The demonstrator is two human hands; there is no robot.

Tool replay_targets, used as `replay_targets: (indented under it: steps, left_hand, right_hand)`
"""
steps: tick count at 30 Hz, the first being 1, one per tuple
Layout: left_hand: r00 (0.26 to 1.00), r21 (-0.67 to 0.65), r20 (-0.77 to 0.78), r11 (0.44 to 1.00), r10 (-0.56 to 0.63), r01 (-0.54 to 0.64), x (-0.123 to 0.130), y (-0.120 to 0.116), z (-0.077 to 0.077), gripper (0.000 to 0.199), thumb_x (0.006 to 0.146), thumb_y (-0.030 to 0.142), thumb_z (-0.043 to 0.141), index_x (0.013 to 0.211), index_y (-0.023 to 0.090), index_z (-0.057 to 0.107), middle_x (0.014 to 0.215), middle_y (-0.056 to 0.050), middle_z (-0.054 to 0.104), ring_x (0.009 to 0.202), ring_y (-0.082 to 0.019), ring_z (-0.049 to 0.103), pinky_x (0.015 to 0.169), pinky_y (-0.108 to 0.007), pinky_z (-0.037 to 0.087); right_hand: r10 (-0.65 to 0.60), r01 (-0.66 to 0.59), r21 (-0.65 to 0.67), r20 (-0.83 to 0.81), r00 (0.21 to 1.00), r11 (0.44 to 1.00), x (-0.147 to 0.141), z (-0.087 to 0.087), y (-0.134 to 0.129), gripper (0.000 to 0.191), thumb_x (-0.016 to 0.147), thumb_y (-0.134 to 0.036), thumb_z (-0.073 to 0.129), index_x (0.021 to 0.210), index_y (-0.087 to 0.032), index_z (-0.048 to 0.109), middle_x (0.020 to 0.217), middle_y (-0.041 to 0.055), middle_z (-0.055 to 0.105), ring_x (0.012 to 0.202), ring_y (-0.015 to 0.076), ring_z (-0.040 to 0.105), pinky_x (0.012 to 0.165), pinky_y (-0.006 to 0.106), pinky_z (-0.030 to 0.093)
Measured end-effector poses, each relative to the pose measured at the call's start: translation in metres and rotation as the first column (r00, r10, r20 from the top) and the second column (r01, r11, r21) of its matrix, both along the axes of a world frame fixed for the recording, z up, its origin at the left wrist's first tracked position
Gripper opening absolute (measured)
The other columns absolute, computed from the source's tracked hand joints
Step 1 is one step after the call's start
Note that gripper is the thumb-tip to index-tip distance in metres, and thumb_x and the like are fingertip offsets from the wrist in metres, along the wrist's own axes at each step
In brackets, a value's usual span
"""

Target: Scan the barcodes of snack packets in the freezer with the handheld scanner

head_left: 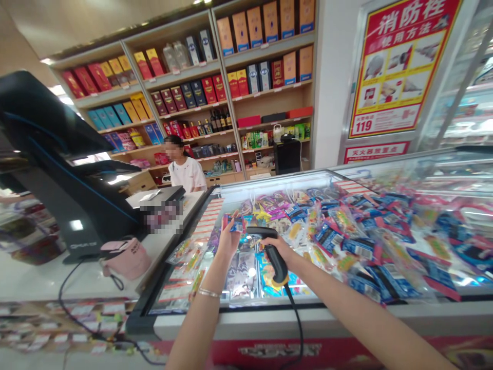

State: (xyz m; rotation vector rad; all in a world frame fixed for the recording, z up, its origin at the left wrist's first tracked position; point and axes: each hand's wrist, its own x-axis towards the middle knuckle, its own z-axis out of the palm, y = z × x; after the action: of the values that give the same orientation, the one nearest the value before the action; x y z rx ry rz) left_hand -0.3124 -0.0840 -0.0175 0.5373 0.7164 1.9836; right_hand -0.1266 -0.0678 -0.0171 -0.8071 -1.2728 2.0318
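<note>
My left hand [228, 239] is raised over a glass-topped chest freezer [269, 181] and holds a small blue packet [234, 223] upright in its fingers. My right hand [279, 249] grips the handle of a black corded barcode scanner [274, 254], whose head points left toward the packet, a short gap between them. Its black cable [297, 329] hangs down past the freezer's front edge. Many bright packaged snacks [358, 246] lie heaped inside the freezer below both hands.
To the left stand a black point-of-sale terminal [73, 169] and a pink bag [125, 258] on a white counter [77, 280]. Behind it is a person in a white T-shirt [187, 174]. Shelves of boxed and bottled liquor [185, 87] line the back wall, and a red-and-yellow fire-safety poster [400, 67] hangs right.
</note>
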Motion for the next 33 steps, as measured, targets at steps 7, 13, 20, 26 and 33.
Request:
replay_targets:
  steps: [7, 13, 20, 26, 33]
  left_hand:
    - [0.989, 0.018, -0.15, 1.0, 0.009, -0.006, 0.005, -0.002, -0.001, 0.035, 0.07, 0.017, 0.071, 0.1, 0.025, 0.056, 0.117, -0.004, 0.065, 0.091, -0.016, 0.067, 0.065, -0.022, 0.052]
    - [0.982, 0.001, -0.191, 1.0, 0.017, -0.017, 0.009, -0.002, 0.001, 0.035, 0.067, 0.02, 0.072, 0.096, 0.025, 0.055, 0.115, -0.004, 0.066, 0.097, -0.018, 0.065, 0.061, -0.021, 0.05]
    - [0.985, -0.007, -0.169, 0.999, 0.047, -0.049, 0.013, -0.006, 0.008, 0.033, 0.065, 0.017, 0.072, 0.092, 0.023, 0.053, 0.113, -0.003, 0.066, 0.089, -0.015, 0.065, 0.068, -0.024, 0.052]
    - [0.977, -0.059, -0.212, 0.997, 0.036, -0.049, 0.009, -0.004, 0.004, 0.043, 0.062, 0.016, 0.073, 0.101, 0.022, 0.056, 0.102, -0.004, 0.069, 0.081, -0.014, 0.066, 0.056, -0.018, 0.047]
    - [0.96, -0.165, -0.277, 0.982, 0.048, -0.097, -0.009, 0.003, -0.005, 0.044, 0.056, 0.011, 0.068, 0.098, 0.018, 0.058, 0.074, 0.003, 0.066, 0.059, -0.009, 0.059, 0.048, -0.016, 0.039]
  right_hand:
    - [-0.021, 0.021, 0.015, 0.016, 1.0, 1.0, 0.001, 0.003, -0.002, 0.012, 0.062, -0.025, 0.058, 0.056, -0.015, 0.06, 0.043, 0.0017, 0.057, 0.037, 0.0111, 0.05, 0.036, 0.021, 0.039]
    - [-0.012, 0.012, -0.002, 0.011, 1.0, 1.0, 0.002, 0.006, -0.003, 0.011, 0.061, -0.025, 0.059, 0.057, -0.015, 0.061, 0.042, 0.0015, 0.055, 0.036, 0.0109, 0.049, 0.035, 0.021, 0.039]
    - [-0.029, 0.029, 0.002, -0.041, 0.999, 1.0, 0.0, -0.001, 0.001, 0.012, 0.057, -0.026, 0.061, 0.055, -0.015, 0.059, 0.048, 0.001, 0.058, 0.037, 0.0101, 0.05, 0.037, 0.022, 0.041]
    - [0.003, -0.003, 0.006, -0.033, 0.999, 1.0, 0.001, -0.004, 0.003, 0.012, 0.059, -0.026, 0.062, 0.063, -0.015, 0.059, 0.047, 0.0003, 0.059, 0.037, 0.0105, 0.05, 0.038, 0.022, 0.041]
    - [0.012, -0.009, 0.017, -0.138, 0.99, 1.0, 0.001, 0.003, 0.002, 0.014, 0.056, -0.025, 0.065, 0.065, -0.015, 0.06, 0.053, 0.0009, 0.062, 0.039, 0.0112, 0.052, 0.037, 0.023, 0.041]
